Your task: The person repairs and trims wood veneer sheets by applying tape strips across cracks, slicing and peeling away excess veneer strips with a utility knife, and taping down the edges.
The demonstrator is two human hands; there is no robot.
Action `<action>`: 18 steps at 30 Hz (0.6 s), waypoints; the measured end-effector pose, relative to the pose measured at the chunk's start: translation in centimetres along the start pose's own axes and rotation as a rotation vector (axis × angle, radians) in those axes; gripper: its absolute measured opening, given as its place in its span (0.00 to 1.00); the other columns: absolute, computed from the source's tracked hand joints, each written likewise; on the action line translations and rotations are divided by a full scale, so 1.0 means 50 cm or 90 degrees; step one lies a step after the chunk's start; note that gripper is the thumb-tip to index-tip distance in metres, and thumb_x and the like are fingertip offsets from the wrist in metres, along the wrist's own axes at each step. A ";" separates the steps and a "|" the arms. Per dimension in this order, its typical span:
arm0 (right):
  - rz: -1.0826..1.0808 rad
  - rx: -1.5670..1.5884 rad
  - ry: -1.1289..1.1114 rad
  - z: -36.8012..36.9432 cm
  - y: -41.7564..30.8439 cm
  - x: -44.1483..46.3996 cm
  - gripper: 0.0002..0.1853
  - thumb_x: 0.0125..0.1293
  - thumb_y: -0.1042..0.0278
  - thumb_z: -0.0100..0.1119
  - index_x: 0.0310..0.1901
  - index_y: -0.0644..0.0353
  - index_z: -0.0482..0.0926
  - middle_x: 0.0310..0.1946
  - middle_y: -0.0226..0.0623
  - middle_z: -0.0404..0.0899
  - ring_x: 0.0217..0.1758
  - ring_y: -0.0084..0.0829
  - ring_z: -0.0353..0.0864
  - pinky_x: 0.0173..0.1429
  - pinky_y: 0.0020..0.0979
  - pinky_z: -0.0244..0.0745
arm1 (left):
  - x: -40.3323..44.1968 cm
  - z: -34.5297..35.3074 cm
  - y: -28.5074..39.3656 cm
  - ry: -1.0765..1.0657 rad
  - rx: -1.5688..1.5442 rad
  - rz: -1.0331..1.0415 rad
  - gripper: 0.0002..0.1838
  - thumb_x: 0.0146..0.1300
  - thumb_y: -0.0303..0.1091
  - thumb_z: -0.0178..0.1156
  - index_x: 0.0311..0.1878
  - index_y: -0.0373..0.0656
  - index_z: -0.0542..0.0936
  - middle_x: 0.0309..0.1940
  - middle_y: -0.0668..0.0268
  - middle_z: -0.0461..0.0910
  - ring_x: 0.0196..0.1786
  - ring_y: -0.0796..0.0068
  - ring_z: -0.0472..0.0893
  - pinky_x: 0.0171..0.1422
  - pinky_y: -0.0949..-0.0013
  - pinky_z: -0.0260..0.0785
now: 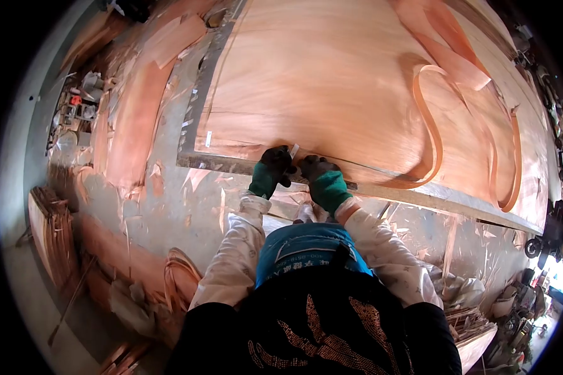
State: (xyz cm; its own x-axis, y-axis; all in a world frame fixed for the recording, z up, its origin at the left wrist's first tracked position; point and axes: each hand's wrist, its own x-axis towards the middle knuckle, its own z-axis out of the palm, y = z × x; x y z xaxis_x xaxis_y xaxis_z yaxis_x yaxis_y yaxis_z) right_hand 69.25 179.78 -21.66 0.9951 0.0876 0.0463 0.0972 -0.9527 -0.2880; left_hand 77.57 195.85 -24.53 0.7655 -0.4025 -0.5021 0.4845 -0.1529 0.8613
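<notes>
A large thin wood veneer sheet [319, 81] lies on the work table, with a dark split along its near edge. My left hand [274, 167], in a green and black glove, is at that edge with its fingers curled. A short white strip [294, 150] sits by its fingertips, between my two hands; whether it is pinched or lies on the sheet is unclear. Just to the right, my right hand [322, 175], gloved alike, is closed at the same edge. What its fingers hold is hidden.
Long curled veneer strips [428, 125] lie on the right of the sheet. Another white strip [208, 139] is near its left corner. Veneer scraps [131, 137] cover the floor at left, and a veneer stack [50, 231] stands at lower left. The table's edge [456, 199] runs before me.
</notes>
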 end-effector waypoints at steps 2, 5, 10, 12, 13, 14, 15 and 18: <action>0.002 -0.032 -0.019 0.012 0.006 0.004 0.12 0.56 0.73 0.57 0.43 0.50 0.80 0.42 0.39 0.80 0.41 0.41 0.82 0.38 0.39 0.78 | -0.007 -0.001 -0.004 -0.005 0.080 0.097 0.17 0.67 0.37 0.55 0.54 0.37 0.74 0.31 0.57 0.84 0.19 0.70 0.79 0.23 0.69 0.71; -0.001 -0.021 -0.003 0.027 0.017 0.006 0.11 0.57 0.72 0.57 0.43 0.49 0.80 0.41 0.39 0.80 0.40 0.41 0.83 0.37 0.39 0.79 | -0.024 -0.020 -0.035 -0.010 0.352 0.360 0.17 0.65 0.35 0.56 0.52 0.36 0.74 0.31 0.58 0.84 0.21 0.70 0.81 0.25 0.69 0.73; -0.013 -0.002 0.039 0.030 0.022 0.006 0.11 0.57 0.71 0.57 0.42 0.49 0.80 0.40 0.39 0.80 0.39 0.41 0.83 0.37 0.39 0.78 | -0.091 -0.012 0.026 0.051 0.034 0.018 0.14 0.63 0.32 0.57 0.49 0.35 0.77 0.32 0.58 0.84 0.23 0.70 0.82 0.26 0.71 0.73; -0.022 0.012 0.057 0.037 0.027 0.005 0.10 0.57 0.71 0.57 0.42 0.49 0.80 0.39 0.39 0.80 0.39 0.41 0.83 0.37 0.38 0.78 | -0.084 -0.019 0.013 0.038 -0.051 0.033 0.14 0.66 0.33 0.58 0.51 0.36 0.77 0.32 0.58 0.84 0.22 0.71 0.80 0.26 0.71 0.73; -0.027 0.018 0.066 0.037 0.028 0.005 0.10 0.58 0.71 0.57 0.42 0.49 0.80 0.39 0.39 0.80 0.39 0.41 0.83 0.37 0.38 0.78 | -0.081 -0.019 0.014 0.041 -0.048 0.050 0.14 0.67 0.34 0.58 0.52 0.37 0.77 0.32 0.58 0.84 0.22 0.71 0.80 0.25 0.71 0.73; -0.022 0.014 0.059 0.037 0.027 0.005 0.10 0.58 0.71 0.57 0.42 0.50 0.80 0.39 0.39 0.80 0.39 0.40 0.83 0.37 0.38 0.78 | -0.077 -0.019 0.016 0.043 -0.045 0.066 0.15 0.67 0.34 0.58 0.53 0.37 0.77 0.32 0.58 0.84 0.22 0.71 0.80 0.25 0.71 0.73; -0.017 0.009 0.052 0.036 0.027 0.005 0.10 0.58 0.71 0.57 0.42 0.50 0.80 0.38 0.38 0.80 0.39 0.40 0.83 0.37 0.38 0.78 | -0.072 -0.016 0.019 0.039 -0.046 0.074 0.15 0.67 0.35 0.58 0.53 0.37 0.76 0.32 0.58 0.84 0.22 0.71 0.80 0.25 0.71 0.73; -0.018 -0.004 0.044 0.037 0.027 0.006 0.09 0.58 0.71 0.57 0.41 0.50 0.79 0.38 0.38 0.80 0.39 0.40 0.82 0.36 0.37 0.78 | -0.053 0.000 0.024 0.026 -0.047 0.072 0.17 0.68 0.36 0.58 0.56 0.37 0.75 0.32 0.58 0.84 0.22 0.72 0.80 0.24 0.71 0.72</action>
State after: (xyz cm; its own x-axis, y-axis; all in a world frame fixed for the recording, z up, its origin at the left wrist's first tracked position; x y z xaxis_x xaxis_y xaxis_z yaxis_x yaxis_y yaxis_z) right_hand 69.70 179.08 -23.78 0.9882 0.0938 0.1208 0.1245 -0.9521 -0.2793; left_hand 76.15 196.74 -22.17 0.8331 -0.3754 -0.4062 0.4230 -0.0408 0.9052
